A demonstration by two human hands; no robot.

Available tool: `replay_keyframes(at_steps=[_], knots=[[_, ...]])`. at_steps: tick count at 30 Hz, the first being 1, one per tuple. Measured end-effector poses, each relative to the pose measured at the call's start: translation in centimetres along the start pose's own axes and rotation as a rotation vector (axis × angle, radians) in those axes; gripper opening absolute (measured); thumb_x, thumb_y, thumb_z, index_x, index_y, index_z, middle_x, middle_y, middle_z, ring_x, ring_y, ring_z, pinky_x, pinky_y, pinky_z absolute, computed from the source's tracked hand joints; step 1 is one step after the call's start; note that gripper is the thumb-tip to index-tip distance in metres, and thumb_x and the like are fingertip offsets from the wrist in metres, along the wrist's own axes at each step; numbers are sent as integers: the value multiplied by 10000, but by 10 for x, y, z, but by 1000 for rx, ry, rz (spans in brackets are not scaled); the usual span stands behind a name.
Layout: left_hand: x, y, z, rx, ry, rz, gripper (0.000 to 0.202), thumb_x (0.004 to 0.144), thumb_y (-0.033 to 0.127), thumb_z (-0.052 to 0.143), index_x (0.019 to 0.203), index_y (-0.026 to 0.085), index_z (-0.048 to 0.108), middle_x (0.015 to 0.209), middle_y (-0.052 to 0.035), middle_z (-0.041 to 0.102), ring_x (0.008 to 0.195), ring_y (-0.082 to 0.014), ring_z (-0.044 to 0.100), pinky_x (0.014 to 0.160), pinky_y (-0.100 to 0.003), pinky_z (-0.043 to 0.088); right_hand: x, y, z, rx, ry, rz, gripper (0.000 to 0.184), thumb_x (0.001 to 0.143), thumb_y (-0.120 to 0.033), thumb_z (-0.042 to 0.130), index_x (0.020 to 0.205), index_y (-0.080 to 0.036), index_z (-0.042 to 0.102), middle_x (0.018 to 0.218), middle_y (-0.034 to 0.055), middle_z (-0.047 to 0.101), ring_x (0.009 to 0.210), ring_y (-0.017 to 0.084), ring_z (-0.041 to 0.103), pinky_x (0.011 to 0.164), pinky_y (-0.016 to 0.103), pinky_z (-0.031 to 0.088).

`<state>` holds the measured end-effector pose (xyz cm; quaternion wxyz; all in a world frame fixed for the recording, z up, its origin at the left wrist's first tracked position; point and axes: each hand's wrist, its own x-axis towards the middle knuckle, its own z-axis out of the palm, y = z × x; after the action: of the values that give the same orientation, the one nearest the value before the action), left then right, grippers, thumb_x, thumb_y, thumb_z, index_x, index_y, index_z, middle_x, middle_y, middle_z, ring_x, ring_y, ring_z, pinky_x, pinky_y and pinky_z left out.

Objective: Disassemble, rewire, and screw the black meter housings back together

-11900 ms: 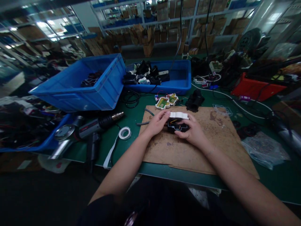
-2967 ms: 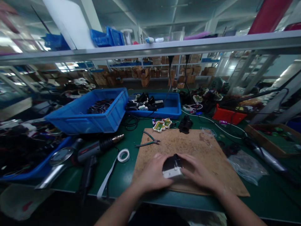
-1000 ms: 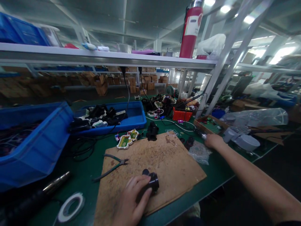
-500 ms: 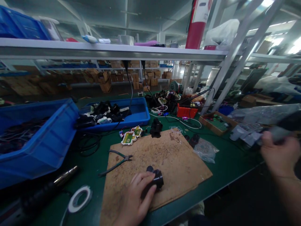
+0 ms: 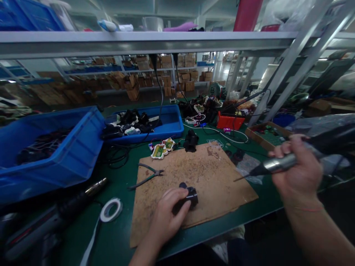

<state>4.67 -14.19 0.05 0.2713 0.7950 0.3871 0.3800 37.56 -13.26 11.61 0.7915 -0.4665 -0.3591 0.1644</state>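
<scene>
My left hand (image 5: 172, 211) is closed round a small black plastic part (image 5: 192, 197) and rests with it on the brown cardboard sheet (image 5: 210, 166). The palm hides the part's near end. At the right, my right hand (image 5: 298, 170) grips an electric screwdriver (image 5: 283, 162) by its silver front. Its long thin bit points left and hangs over the cardboard's right side, apart from the black part. Green-handled cutting pliers (image 5: 149, 175) lie with spread handles on the cardboard's left edge. Behind the sheet are another black part (image 5: 191, 141) and white-framed circuit boards (image 5: 162, 148).
Two blue bins (image 5: 74, 157) (image 5: 173, 123) hold cables and black parts. A heat gun (image 5: 52, 221) and a tape roll (image 5: 111, 210) lie at the left. An orange-red box (image 5: 230, 121), a carton of green boards (image 5: 266, 135) and a plastic bag (image 5: 251, 168) stand rightward. A shelf (image 5: 155, 42) spans above.
My right hand has come in from the far right with the screwdriver, its bit now over the cardboard. The left hand keeps its hold on the black part. The camera view has shifted.
</scene>
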Motion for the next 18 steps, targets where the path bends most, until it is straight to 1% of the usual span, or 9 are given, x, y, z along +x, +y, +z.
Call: replay_keyframes(at_steps=[1, 2, 4, 6, 8, 10, 13, 15, 18], knots=[[1, 0, 1, -6, 7, -2, 170, 904, 222, 642, 1069, 211, 679, 1078, -83, 727, 1055, -228, 671, 929, -396, 557, -6, 8, 16, 105, -4, 34, 232, 827, -422, 722, 853, -239, 583, 626, -57, 377, 502, 111, 395, 534, 290, 413], [1, 0, 1, -10, 15, -4, 157, 908, 223, 639, 1059, 207, 680, 1065, -83, 729, 1042, -224, 673, 923, -392, 557, -11, 16, 31, 154, -11, -5, 230, 820, -394, 733, 824, -224, 578, 587, -68, 394, 480, 103, 408, 519, 276, 412], [2, 1, 3, -16, 31, -8, 131, 919, 222, 626, 1034, 204, 685, 1036, -79, 732, 1020, -218, 678, 914, -384, 554, -20, 36, 53, 177, -57, -103, 232, 828, -381, 731, 822, -207, 578, 564, -76, 440, 461, 98, 452, 499, 262, 423], [3, 0, 4, -25, 42, -10, 118, 926, 217, 616, 1017, 203, 690, 1017, -74, 734, 1011, -214, 679, 913, -377, 550, -26, 55, 69, 182, -81, -162, 245, 826, -387, 740, 857, -206, 579, 588, -79, 472, 459, 88, 477, 492, 251, 443], [3, 0, 4, -39, 48, -8, 114, 926, 212, 617, 1011, 201, 692, 1008, -72, 733, 1012, -212, 676, 915, -373, 544, -29, 68, 82, 183, -94, -180, 263, 815, -400, 752, 876, -211, 580, 614, -79, 492, 453, 78, 483, 481, 244, 449], [3, 1, 4, -56, 52, -9, 107, 925, 207, 615, 1001, 197, 690, 1007, -73, 731, 1011, -212, 672, 917, -374, 536, -30, 76, 91, 166, -114, -182, 263, 813, -409, 750, 866, -214, 582, 616, -78, 501, 440, 74, 480, 462, 241, 442], [4, 3, 5, -80, 58, -26, 90, 933, 197, 595, 940, 190, 684, 985, -71, 727, 981, -206, 673, 910, -373, 525, -30, 80, 100, 131, -153, -157, 238, 827, -394, 735, 837, -218, 577, 593, -81, 500, 430, 78, 484, 447, 241, 434], [6, 4, 5, -98, 60, -35, 103, 937, 190, 581, 900, 186, 677, 963, -68, 725, 964, -200, 673, 901, -367, 519, -29, 79, 102, 132, -173, -151, 216, 836, -369, 729, 825, -214, 579, 569, -83, 496, 425, 81, 480, 451, 242, 430], [8, 5, 6, -124, 67, -43, 116, 937, 187, 575, 875, 186, 672, 948, -63, 723, 968, -199, 668, 896, -359, 509, -28, 72, 101, 154, -152, -175, 194, 835, -344, 724, 824, -206, 588, 546, -86, 485, 421, 80, 464, 464, 243, 421]])
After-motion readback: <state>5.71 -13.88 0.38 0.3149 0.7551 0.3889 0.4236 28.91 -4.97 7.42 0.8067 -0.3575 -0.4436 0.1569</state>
